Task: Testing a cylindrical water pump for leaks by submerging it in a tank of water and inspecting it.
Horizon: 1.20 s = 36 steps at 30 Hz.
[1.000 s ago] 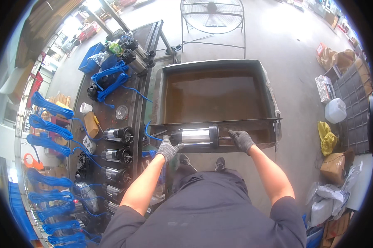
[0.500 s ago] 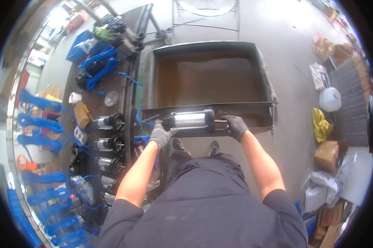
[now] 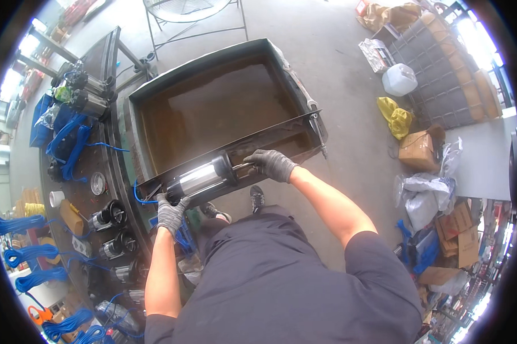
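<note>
Both of my gloved hands hold a silver cylindrical motor [image 3: 198,179] with black end caps, over the near edge of a tank of brownish liquid [image 3: 212,109]. My left hand [image 3: 171,213] is closed around its lower left end, where a blue cable [image 3: 139,196] comes out. At the other end my right hand [image 3: 272,165] grips the thin metal shaft [image 3: 242,166] with closed fingers. The motor lies slanted, its shaft end farther away and to the right. A ledge along the tank's near side [image 3: 290,143] passes beneath it.
Left of the tank, a dark bench carries several similar motors [image 3: 121,243], blue cables [image 3: 78,143] and a clear round dish [image 3: 98,182]. A long metal tool [image 3: 314,117] rests along the tank's right rim. Boxes [image 3: 417,150] and a white jug [image 3: 399,79] stand right.
My view has turned to the right, so the tank and bench appear shifted left and tilted. The motor now slants, its left end lower, with both hands still on it.
</note>
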Available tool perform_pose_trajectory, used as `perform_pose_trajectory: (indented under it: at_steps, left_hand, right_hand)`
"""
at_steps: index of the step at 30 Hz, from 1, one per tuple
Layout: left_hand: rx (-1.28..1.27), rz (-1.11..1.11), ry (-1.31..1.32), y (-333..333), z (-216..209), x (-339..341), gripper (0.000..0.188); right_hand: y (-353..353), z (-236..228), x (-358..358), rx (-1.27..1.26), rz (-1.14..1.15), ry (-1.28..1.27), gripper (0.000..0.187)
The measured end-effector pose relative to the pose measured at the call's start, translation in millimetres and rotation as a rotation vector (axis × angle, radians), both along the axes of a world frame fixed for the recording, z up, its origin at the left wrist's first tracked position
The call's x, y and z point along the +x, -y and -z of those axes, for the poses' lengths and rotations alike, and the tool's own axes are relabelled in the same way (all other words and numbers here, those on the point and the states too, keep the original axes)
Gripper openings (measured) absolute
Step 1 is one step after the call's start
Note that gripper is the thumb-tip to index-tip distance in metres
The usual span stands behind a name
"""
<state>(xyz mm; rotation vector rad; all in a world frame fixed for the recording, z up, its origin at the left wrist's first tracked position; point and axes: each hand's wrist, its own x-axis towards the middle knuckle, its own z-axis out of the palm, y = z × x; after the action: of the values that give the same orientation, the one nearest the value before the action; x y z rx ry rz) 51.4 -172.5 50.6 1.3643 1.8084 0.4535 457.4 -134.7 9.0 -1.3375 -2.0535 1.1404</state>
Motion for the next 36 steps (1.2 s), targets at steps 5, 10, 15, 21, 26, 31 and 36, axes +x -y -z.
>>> perform_pose_trajectory:
  at_steps: [5, 10, 15, 21, 26, 31, 36]
  left_hand:
    - [-0.030, -0.069, 0.050, -1, -3, 4, 0.070]
    - [-0.030, -0.082, 0.051, 1, -3, 5, 0.065]
    - [-0.028, -0.032, 0.047, 1, -3, 2, 0.076]
    - [-0.035, -0.075, 0.114, -1, 2, 1, 0.071]
    - [-0.025, -0.075, 0.040, 0, -1, 2, 0.076]
    - [-0.069, -0.042, 0.072, -2, 6, -5, 0.086]
    - [-0.017, -0.023, -0.092, -2, 14, -12, 0.101]
  right_hand:
    - [-4, -5, -4, -0.479, 0.119, -0.185, 0.041]
    - [11, 3, 28, 0.230, 0.357, 0.052, 0.044]
    - [38, 33, 123, 0.340, 1.010, 0.431, 0.044]
    - [9, 29, 136, -0.297, 1.074, 0.224, 0.059]
    - [-62, 17, 120, -0.099, 1.132, 0.231, 0.051]
    - [-42, 15, 96, -0.034, 0.933, 0.214, 0.027]
    - [0, 17, 32, -0.453, 0.762, -0.452, 0.012]
